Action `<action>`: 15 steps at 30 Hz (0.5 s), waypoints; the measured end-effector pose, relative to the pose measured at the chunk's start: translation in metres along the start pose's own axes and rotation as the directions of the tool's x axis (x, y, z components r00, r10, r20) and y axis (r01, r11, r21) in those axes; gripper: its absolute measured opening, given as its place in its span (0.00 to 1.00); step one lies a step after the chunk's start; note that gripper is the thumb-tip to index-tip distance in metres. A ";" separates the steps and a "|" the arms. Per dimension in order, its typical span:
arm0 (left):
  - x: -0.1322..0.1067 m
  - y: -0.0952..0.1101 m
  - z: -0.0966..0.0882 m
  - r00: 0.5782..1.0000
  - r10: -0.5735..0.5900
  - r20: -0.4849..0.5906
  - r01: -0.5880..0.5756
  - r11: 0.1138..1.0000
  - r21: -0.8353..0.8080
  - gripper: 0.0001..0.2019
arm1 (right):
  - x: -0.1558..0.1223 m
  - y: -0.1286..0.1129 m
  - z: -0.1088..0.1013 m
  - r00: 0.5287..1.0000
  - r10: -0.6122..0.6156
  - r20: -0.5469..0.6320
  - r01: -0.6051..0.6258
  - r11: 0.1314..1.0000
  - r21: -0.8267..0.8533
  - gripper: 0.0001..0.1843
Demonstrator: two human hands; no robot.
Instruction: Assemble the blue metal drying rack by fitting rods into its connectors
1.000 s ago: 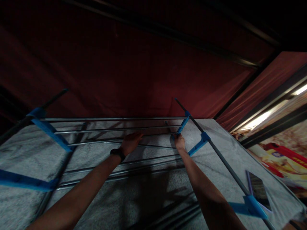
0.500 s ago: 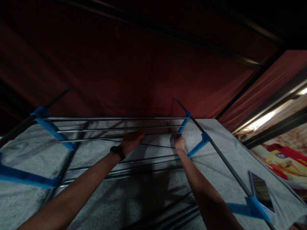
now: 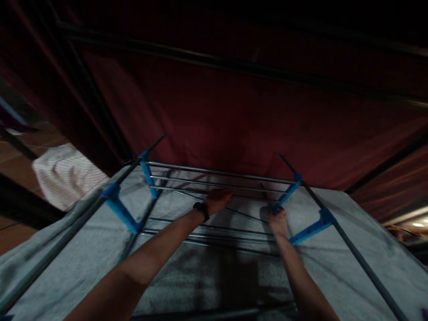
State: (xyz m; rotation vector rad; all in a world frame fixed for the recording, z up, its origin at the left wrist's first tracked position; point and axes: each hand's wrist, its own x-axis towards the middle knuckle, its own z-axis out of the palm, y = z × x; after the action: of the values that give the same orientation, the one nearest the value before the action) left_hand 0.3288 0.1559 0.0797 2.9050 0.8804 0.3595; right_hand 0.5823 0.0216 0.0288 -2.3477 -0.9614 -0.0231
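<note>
The right hand (image 3: 278, 220) is clasping a bracket (image 3: 288, 195), left hand (image 3: 216, 201) grip unclear, rods (image 3: 217, 171) beyond seemingly fitted, slanting rod (image 3: 250, 216) below unfitted.

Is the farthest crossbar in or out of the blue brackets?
Apparently in: the crossbar runs from the far left bracket to the far right bracket; seating depth unclear.

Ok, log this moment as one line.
left hand: over metal rods; right hand: at lower end of blue bracket; frame: on grey cloth
</note>
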 end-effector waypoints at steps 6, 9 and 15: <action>0.002 -0.005 0.002 1.000 0.025 0.018 -0.025 0.999 0.021 0.17 | -0.011 -0.010 0.012 0.807 -0.586 -0.070 0.565 0.802 -0.195 0.23; 0.002 -0.005 0.002 1.000 0.013 0.006 -0.013 1.000 0.017 0.16 | 0.002 -0.025 0.018 0.681 -0.732 0.030 0.719 0.660 -0.219 0.24; -0.023 -0.017 -0.003 0.993 0.000 -0.117 0.008 0.998 0.063 0.14 | 0.023 -0.028 0.033 0.609 -0.774 0.177 0.787 0.559 -0.261 0.21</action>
State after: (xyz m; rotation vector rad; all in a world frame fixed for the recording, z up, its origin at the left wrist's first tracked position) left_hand 0.3007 0.1575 0.0755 2.9649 0.9302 0.5162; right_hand 0.5750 0.0696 0.0218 -1.9596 -2.0985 -0.5228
